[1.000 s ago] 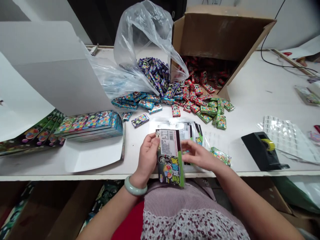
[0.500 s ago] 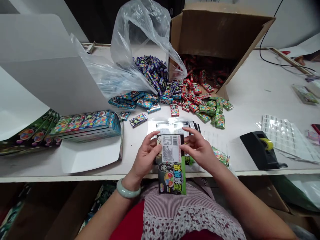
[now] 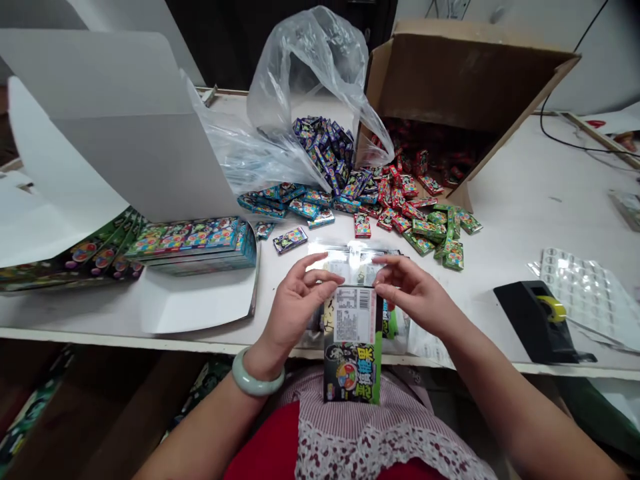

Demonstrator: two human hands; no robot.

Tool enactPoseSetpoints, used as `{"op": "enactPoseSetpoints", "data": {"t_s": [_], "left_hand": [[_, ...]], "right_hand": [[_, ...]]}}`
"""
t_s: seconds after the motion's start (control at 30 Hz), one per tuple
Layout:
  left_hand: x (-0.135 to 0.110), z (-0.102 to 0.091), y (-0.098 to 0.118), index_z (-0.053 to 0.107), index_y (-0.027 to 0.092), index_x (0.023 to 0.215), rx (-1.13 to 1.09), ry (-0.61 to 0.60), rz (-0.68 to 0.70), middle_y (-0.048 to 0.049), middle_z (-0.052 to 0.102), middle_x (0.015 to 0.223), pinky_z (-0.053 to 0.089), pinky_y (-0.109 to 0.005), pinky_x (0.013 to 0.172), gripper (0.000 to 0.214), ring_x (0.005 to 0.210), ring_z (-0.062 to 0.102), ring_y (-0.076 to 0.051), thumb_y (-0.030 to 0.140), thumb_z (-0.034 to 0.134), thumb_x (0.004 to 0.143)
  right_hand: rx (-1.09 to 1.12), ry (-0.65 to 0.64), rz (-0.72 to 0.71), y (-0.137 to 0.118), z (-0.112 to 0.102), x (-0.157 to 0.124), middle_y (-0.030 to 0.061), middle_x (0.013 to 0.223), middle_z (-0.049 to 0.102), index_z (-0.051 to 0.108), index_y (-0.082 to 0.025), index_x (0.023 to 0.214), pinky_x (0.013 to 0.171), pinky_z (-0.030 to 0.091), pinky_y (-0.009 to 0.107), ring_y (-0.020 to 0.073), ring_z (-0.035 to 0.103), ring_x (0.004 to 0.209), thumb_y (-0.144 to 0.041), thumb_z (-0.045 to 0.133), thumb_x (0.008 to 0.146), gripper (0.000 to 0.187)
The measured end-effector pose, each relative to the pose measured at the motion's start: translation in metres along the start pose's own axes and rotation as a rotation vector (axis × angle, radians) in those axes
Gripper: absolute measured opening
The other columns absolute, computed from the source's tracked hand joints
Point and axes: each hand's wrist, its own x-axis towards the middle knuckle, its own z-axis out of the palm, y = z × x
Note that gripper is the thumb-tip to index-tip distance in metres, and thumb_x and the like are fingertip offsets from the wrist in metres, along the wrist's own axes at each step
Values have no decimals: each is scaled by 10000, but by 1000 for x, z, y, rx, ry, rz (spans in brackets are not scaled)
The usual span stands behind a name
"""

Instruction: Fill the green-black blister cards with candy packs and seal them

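Note:
My left hand [image 3: 295, 310] and my right hand [image 3: 415, 293] both grip the upper sides of a flat green-and-black candy packet [image 3: 353, 347], which hangs upright between them. A white barcode label [image 3: 354, 315] faces me on it. Just beyond my fingers lies a stack of shiny packets in clear plastic [image 3: 353, 267], partly hidden by my hands. A jade bangle [image 3: 257, 375] circles my left wrist. Small boxes of candy lie spread on the table beyond, out of reach of my fingertips.
A white table edge [image 3: 150, 331] runs below my hands. Beyond stand a tipped cardboard box [image 3: 465, 80], a clear plastic bag [image 3: 310, 73] and blue, red and green candy piles [image 3: 420, 213]. A white display carton [image 3: 125, 127] stands left, with a tape dispenser [image 3: 537, 320] and sticker sheet [image 3: 585, 293] right.
The packet has straightened from a tilt to upright. My right hand has moved onto its upper right side, and the view has shifted slightly.

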Motion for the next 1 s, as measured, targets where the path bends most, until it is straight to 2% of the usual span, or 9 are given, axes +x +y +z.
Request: {"op": "enactPoseSetpoints", "data": {"t_s": [0.07, 0.13, 0.23, 0.47, 0.6, 0.7, 0.8, 0.9, 1.0], "left_hand": [[0, -2, 1, 678, 198, 951, 32, -19, 1, -33, 728, 848, 522, -302, 780, 194, 823, 665, -162, 235, 697, 761], [-1, -4, 3, 699, 186, 847, 82, -38, 31, -50, 728, 876, 521, -323, 824, 106, 859, 665, -178, 232, 700, 751], [0, -4, 7, 689, 185, 753, 90, -82, 73, -51, 715, 864, 523, -321, 810, 58, 854, 658, -178, 232, 714, 730], [9, 6, 14, 668, 167, 733, 38, 1, -35, -8, 651, 708, 475, -261, 628, 131, 644, 588, -122, 247, 752, 673], [9, 2, 15, 647, 162, 675, 113, -48, 5, -12, 629, 690, 458, -257, 616, 123, 643, 572, -124, 247, 733, 699], [5, -6, 14, 654, 171, 684, 169, -161, 93, -38, 657, 766, 482, -284, 702, 142, 742, 608, -151, 266, 662, 789], [-1, -13, 13, 691, 190, 780, 192, -236, 152, -60, 690, 869, 498, -312, 785, 103, 860, 632, -178, 255, 627, 827], [-6, -14, 9, 695, 196, 816, 202, -234, 169, -58, 685, 872, 514, -309, 778, 40, 865, 634, -182, 208, 679, 780], [-8, -11, 6, 685, 198, 819, 229, -194, 194, -51, 663, 836, 519, -289, 724, 35, 816, 625, -170, 200, 672, 786]], "right_hand": [[-92, 1, -52, 0, 0, 0, 19, 835, 584, 587, -226, 945, 534, 475, 241, 131, 569, 734, -261, 597, 827, 124], [-226, -4, -151, -2, 1, -2, 36, 905, 590, 593, -222, 851, 567, 481, 244, 150, 573, 837, -246, 590, 834, 29], [-305, -51, -220, -8, 1, -2, 45, 961, 597, 577, -222, 823, 635, 493, 266, 166, 571, 908, -274, 617, 830, 66], [-142, -47, 23, -18, 4, 13, 20, 761, 630, 606, -192, 816, 582, 450, 276, 131, 557, 657, -330, 666, 776, 156], [-137, -99, 59, -20, 3, 16, 14, 708, 632, 615, -186, 739, 568, 441, 272, 128, 547, 626, -332, 660, 779, 157], [-216, -126, -38, -20, 2, 9, 28, 754, 637, 616, -194, 733, 631, 465, 295, 146, 576, 696, -321, 609, 834, 162], [-291, -131, -196, -15, 3, -3, 49, 907, 637, 617, -216, 841, 728, 492, 316, 173, 597, 865, -289, 600, 855, 76], [-351, -72, -303, -5, 8, -15, 52, 955, 609, 589, -231, 924, 764, 497, 322, 174, 584, 929, -243, 587, 869, 57], [-360, 19, -317, 5, 14, -20, 53, 941, 596, 571, -229, 939, 752, 495, 319, 166, 580, 897, -216, 556, 885, 57]]}}
